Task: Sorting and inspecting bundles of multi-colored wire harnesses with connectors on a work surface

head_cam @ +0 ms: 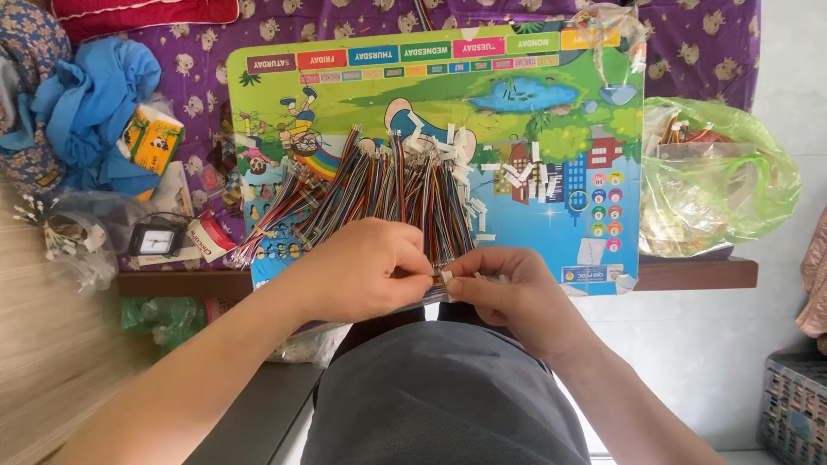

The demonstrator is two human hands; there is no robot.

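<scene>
Spreading across the upper part of the view, a purple cloth [689, 43] printed with small pale animal figures covers a bed or low platform whose dark wooden edge [698, 274] runs along the front, with pale grey floor tiles to the right and light wood flooring at the left. On the cloth lies a large, glossy children's picture board [551, 112], flat and rectangular with rounded corners, showing coloured label strips along its top, a pond, trees and houses. A thick fan of thin multicoloured wire leads [379, 185] rests on the board, their small white plastic connectors scattered at the far ends. A crumpled blue cloth [90, 108] sits at the far left beside a small yellow-green carton [148, 138], and below them a small black clock [157, 241] and a clear bag of white-tipped bits [69, 245]. To the right, a wrinkled translucent green plastic bag [732, 185] holds more wires. A grey-blue woven basket [792, 405] stands on the tiles at the lower right. The person's grey-clad lap fills the bottom centre. The left hand [366, 267] is curled, fingertips pinching the near ends of the wire leads at the board's front edge; the right hand [504, 288] meets it, thumb and forefinger pinched on a small white connector [446, 275].
</scene>
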